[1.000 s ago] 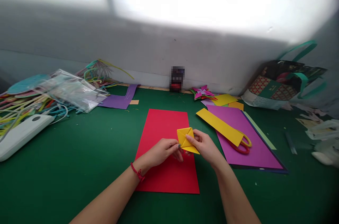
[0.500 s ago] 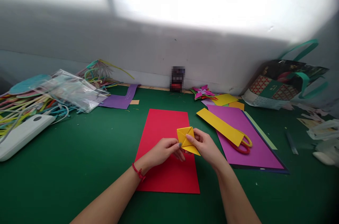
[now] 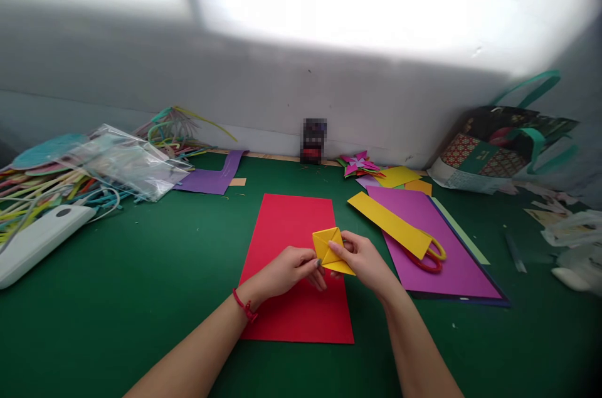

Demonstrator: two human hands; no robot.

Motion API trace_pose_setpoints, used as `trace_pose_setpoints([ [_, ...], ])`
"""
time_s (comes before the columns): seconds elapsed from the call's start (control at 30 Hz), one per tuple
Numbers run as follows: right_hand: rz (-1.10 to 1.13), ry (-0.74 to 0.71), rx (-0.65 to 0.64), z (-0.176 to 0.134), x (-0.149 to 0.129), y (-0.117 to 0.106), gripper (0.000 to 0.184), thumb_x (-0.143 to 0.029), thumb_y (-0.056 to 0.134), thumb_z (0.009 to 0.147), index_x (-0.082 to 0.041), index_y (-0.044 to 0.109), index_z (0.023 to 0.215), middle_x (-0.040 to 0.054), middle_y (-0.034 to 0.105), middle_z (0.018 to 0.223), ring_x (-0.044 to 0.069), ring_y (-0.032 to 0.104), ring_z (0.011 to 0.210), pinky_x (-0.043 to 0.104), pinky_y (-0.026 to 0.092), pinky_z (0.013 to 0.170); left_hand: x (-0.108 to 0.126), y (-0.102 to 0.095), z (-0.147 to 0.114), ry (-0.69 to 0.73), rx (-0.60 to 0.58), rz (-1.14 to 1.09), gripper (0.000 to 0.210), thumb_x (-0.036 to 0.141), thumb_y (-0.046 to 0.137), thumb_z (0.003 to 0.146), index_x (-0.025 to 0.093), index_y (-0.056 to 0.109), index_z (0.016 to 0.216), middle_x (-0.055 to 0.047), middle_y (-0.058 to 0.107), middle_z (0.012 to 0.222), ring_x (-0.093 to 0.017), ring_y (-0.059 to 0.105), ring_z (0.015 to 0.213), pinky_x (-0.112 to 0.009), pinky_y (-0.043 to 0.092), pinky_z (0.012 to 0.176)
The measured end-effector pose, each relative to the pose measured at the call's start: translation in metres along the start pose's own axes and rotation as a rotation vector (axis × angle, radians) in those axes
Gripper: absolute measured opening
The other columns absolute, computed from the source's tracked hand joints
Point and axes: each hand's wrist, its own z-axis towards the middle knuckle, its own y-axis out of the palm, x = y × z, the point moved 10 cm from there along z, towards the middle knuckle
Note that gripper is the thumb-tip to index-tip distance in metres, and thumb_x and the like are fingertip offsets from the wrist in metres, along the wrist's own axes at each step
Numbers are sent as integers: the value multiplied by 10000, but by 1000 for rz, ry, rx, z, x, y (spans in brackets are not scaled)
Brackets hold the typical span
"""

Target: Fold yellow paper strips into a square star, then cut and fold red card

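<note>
A small folded yellow paper [image 3: 326,242], creased into triangles, is held up over a red sheet [image 3: 294,222]. My right hand [image 3: 360,257] grips its right side, the thumb lying across the front and the fingers mostly hidden behind. At the paper's lower left edge, my left hand [image 3: 296,269] pinches it between thumb and forefinger; the other fingers curl below. A red string bracelet [image 3: 245,305] circles my left wrist. The red sheet lies flat on the green table [image 3: 155,298] beneath both hands.
Right of the red sheet, a yellow strip [image 3: 390,222] partly covers scissors [image 3: 430,265] on purple sheets [image 3: 451,266]. Folded paper stars [image 3: 360,164] lie by the wall. A white power strip-like device [image 3: 44,241] and pipe cleaners [image 3: 28,191] are left; a patterned bag [image 3: 493,153] stands right.
Both hands keep hold of the yellow paper in nearly the same place. My left fingertips have shifted down slightly along its lower left edge. The whole view has moved a little.
</note>
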Motion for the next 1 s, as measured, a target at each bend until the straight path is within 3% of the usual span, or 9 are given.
trace_pose_setpoints([
  [0.27,35,79,36,2,9,-3,321,-469,573,743,-176,590,872,51,669,691,198,630,534,305,511,479,1,-2,3,61,30,13,305,384,361,881,141,529,803,-81,681,771,-181,650,732,-300,496,689],
  [0.37,19,27,75,4,6,-6,322,-470,576,740,-176,593,872,45,664,699,198,627,562,298,497,503,5,-1,1,62,4,-60,347,389,321,895,127,547,870,-97,671,817,-187,640,775,-316,477,744],
  [0.5,-130,-62,157,3,-4,-13,317,-472,587,730,-168,600,821,19,620,626,189,601,584,266,451,502,6,-6,0,48,62,-71,301,388,393,872,127,540,847,-70,655,741,-179,627,730,-301,467,717],
  [0.6,-118,-51,119,2,-5,-7,332,-482,570,741,-165,589,839,15,599,628,182,586,567,271,451,499,9,-9,-1,80,110,-58,250,364,423,863,143,524,803,-16,614,618,-153,609,631,-270,453,666],
  [0.77,87,12,54,2,-2,-2,390,-519,469,799,-154,568,895,40,596,693,178,599,575,297,489,528,14,-20,-2,119,176,-113,229,346,426,866,147,504,783,13,563,539,-144,595,548,-254,441,600],
  [0.87,178,30,117,1,-1,-11,435,-542,433,807,-157,563,962,33,576,677,156,584,526,283,491,498,17,-29,-3,137,236,-143,234,360,428,865,146,505,809,11,567,560,-149,599,567,-268,448,616],
  [1.0,34,-73,134,-1,-13,-15,369,-457,598,734,-195,587,994,9,592,716,72,457,400,198,382,354,18,-26,-1,140,221,-121,249,382,467,844,140,522,826,-7,585,611,-146,594,585,-277,453,632],
])
